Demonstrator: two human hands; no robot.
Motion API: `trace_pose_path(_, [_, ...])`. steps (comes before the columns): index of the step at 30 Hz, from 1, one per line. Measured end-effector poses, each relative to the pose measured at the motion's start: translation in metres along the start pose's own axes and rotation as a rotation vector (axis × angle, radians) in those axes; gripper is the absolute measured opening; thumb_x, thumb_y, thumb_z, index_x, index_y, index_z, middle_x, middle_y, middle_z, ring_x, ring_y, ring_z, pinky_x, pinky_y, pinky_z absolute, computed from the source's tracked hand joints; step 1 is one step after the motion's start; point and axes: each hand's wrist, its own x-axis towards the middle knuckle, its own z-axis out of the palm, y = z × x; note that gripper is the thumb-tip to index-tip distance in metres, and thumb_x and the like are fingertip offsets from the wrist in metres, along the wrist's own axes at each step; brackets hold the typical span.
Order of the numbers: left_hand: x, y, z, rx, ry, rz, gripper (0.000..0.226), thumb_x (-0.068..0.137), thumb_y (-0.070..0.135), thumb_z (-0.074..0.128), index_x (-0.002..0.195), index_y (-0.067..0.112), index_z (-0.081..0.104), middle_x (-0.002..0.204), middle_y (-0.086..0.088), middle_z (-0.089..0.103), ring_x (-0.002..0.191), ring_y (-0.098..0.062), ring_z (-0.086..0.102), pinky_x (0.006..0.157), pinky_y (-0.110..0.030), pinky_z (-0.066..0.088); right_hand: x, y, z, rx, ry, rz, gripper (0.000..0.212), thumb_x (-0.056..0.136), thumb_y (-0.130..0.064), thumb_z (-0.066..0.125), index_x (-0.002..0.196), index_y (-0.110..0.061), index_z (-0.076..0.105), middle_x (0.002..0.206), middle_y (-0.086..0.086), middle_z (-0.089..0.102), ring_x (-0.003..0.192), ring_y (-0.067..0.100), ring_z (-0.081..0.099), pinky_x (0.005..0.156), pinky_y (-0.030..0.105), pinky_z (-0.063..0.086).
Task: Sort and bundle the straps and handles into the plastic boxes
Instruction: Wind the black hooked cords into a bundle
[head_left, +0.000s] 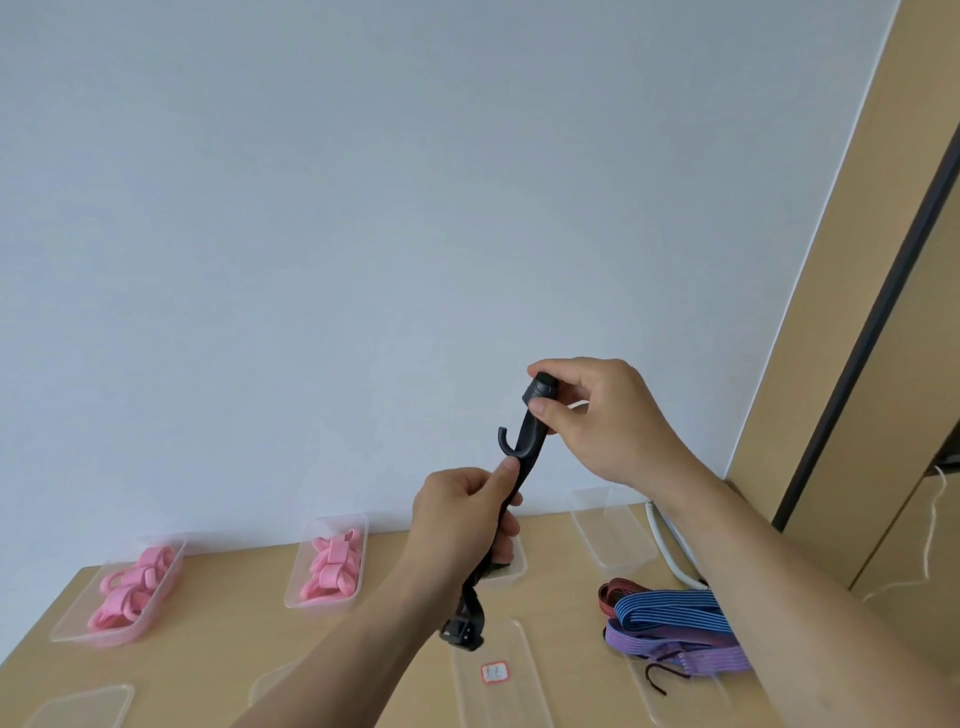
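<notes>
A black strap with a hook (521, 447) is held up in the air above the table. My right hand (602, 421) pinches its black cap end at the top. Lower down, my left hand (460, 519) grips the strap's middle, and the strap's buckle end (462, 631) dangles below that hand. Pink handles fill two clear plastic boxes, one at the far left (122, 597) and one further right (332, 569). A pile of blue, purple and red striped elastic straps (670, 621) lies on the table at the right, beside my right forearm.
The wooden table (218, 644) carries several empty clear boxes: one at the back right (605, 525), one with a small label in front (496, 675), others at the near left (78, 706). A white cable (667, 545) runs by the wall. A wooden cabinet (841, 364) stands right.
</notes>
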Motion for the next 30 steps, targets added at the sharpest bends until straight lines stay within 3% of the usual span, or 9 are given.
trace_pose_path(5, [-0.001, 0.005, 0.000, -0.224, -0.065, -0.044, 0.041, 0.110, 0.031, 0.051, 0.100, -0.003, 0.073, 0.068, -0.004, 0.060, 0.055, -0.018, 0.054, 0.063, -0.035, 0.053, -0.014, -0.003, 0.014, -0.201, 0.093, -0.291, 0.031, 0.086, 0.000, 0.073, 0.116, -0.007, 0.072, 0.100, 0.003, 0.070, 0.085, 0.019, 0.067, 0.081, 0.035, 0.058])
trace_pose_path(9, [-0.007, 0.019, 0.000, -0.553, -0.167, -0.130, 0.044, 0.109, 0.040, 0.049, 0.107, 0.003, 0.073, 0.089, -0.010, 0.066, 0.079, -0.025, 0.062, 0.075, -0.037, 0.053, -0.032, 0.000, 0.032, -0.278, 0.158, -0.499, 0.032, 0.084, 0.008, 0.073, 0.114, -0.003, 0.073, 0.105, 0.006, 0.069, 0.091, 0.016, 0.067, 0.086, 0.017, 0.051])
trace_pose_path(14, [-0.006, 0.026, -0.009, -0.640, -0.275, -0.122, 0.055, 0.110, 0.039, 0.045, 0.135, -0.008, 0.060, 0.122, -0.019, 0.064, 0.114, -0.031, 0.066, 0.112, -0.048, 0.049, -0.052, 0.003, 0.049, -0.267, 0.071, -0.588, 0.033, 0.091, 0.003, 0.065, 0.124, 0.006, 0.067, 0.124, 0.016, 0.066, 0.115, 0.026, 0.064, 0.099, 0.029, 0.052])
trace_pose_path(17, [-0.007, 0.026, -0.011, -0.610, -0.274, -0.080, 0.048, 0.111, 0.033, 0.045, 0.133, -0.006, 0.062, 0.114, -0.017, 0.064, 0.101, -0.028, 0.069, 0.090, -0.040, 0.059, -0.052, 0.001, 0.045, -0.113, 0.142, -0.531, 0.028, 0.086, 0.003, 0.073, 0.115, 0.000, 0.075, 0.120, 0.009, 0.072, 0.116, 0.014, 0.066, 0.102, 0.022, 0.049])
trace_pose_path(20, [-0.007, 0.023, -0.011, -0.498, -0.227, -0.003, 0.038, 0.111, 0.027, 0.046, 0.123, -0.003, 0.067, 0.093, -0.009, 0.064, 0.070, -0.021, 0.062, 0.068, -0.035, 0.053, -0.051, -0.006, 0.040, 0.087, 0.191, -0.374, 0.033, 0.075, -0.011, 0.085, 0.107, -0.013, 0.078, 0.113, -0.006, 0.074, 0.111, 0.004, 0.067, 0.095, 0.018, 0.050])
trace_pose_path(23, [-0.010, 0.021, -0.010, -0.374, -0.209, 0.068, 0.039, 0.112, 0.025, 0.044, 0.119, -0.007, 0.064, 0.084, -0.013, 0.059, 0.063, -0.020, 0.053, 0.069, -0.036, 0.040, -0.041, -0.008, 0.031, 0.223, 0.055, 0.051, 0.034, 0.085, -0.032, 0.079, 0.118, -0.030, 0.069, 0.120, -0.019, 0.065, 0.119, 0.008, 0.062, 0.095, 0.022, 0.049])
trace_pose_path(25, [-0.014, 0.020, -0.009, -0.305, -0.210, 0.099, 0.039, 0.112, 0.026, 0.043, 0.112, -0.004, 0.068, 0.088, -0.017, 0.060, 0.064, -0.021, 0.052, 0.070, -0.038, 0.037, -0.031, -0.004, 0.025, 0.324, -0.143, 0.244, 0.017, 0.094, -0.032, 0.070, 0.111, -0.030, 0.071, 0.112, -0.012, 0.071, 0.112, 0.013, 0.067, 0.099, 0.033, 0.051])
trace_pose_path(28, [-0.018, 0.017, -0.008, -0.291, -0.215, 0.102, 0.038, 0.112, 0.026, 0.046, 0.109, -0.005, 0.067, 0.090, -0.016, 0.065, 0.067, -0.022, 0.055, 0.071, -0.040, 0.039, -0.028, -0.002, 0.019, 0.467, -0.211, 0.233, 0.012, 0.094, -0.018, 0.069, 0.105, -0.019, 0.076, 0.099, -0.002, 0.077, 0.094, 0.013, 0.072, 0.095, 0.035, 0.052])
trace_pose_path(30, [-0.018, 0.015, -0.008, -0.264, -0.212, 0.081, 0.038, 0.111, 0.031, 0.048, 0.108, -0.002, 0.066, 0.088, -0.012, 0.069, 0.068, -0.023, 0.060, 0.071, -0.037, 0.049, -0.029, -0.002, 0.018, 0.438, -0.165, 0.192, 0.013, 0.092, -0.013, 0.070, 0.103, -0.017, 0.076, 0.100, -0.001, 0.078, 0.100, 0.014, 0.072, 0.096, 0.036, 0.051])
